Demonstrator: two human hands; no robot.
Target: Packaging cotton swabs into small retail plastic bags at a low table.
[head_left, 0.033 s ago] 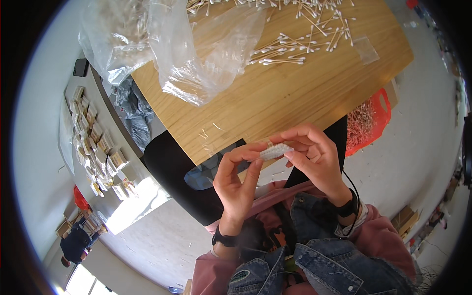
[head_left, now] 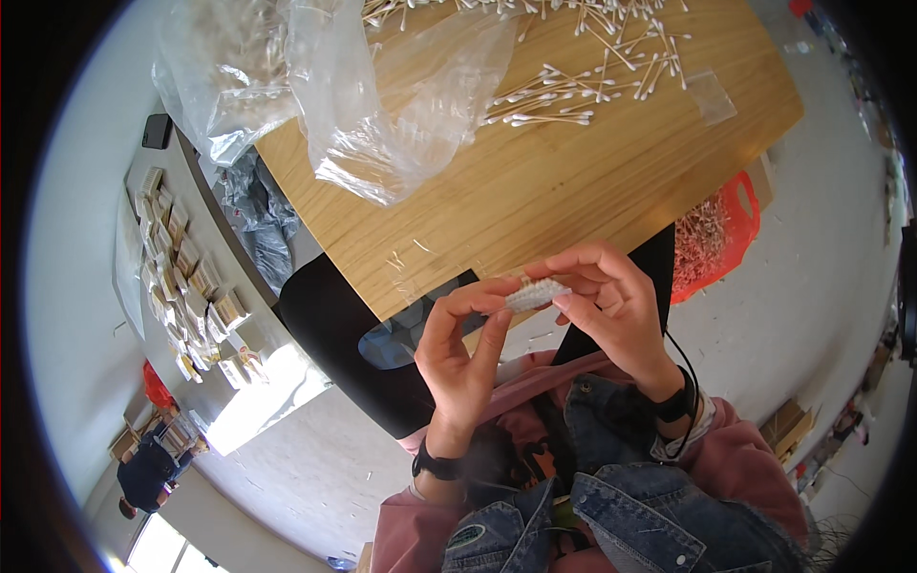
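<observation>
Both my hands hold a bundle of cotton swabs (head_left: pixel 537 294) just off the near edge of the table, its packed white tips facing me. My left hand (head_left: pixel 463 334) pinches the bundle's left end between thumb and fingers. At its right end, the thumb and curled fingers of my right hand (head_left: pixel 611 306) grip it. The sticks are mostly hidden behind my fingers. Farther off on the wooden table (head_left: pixel 611 181) lie loose cotton swabs (head_left: pixel 554 95), some in rough rows. A few stray sticks (head_left: pixel 411 253) rest near the table's left edge.
Clear plastic bags (head_left: pixel 373 134) cover the far left of the table. A small clear bag (head_left: pixel 712 97) lies at right. Below that side sits a red bag (head_left: pixel 731 239) full of sticks. Many small packs (head_left: pixel 186 277) cover a grey table at left. A person (head_left: pixel 145 473) is beyond.
</observation>
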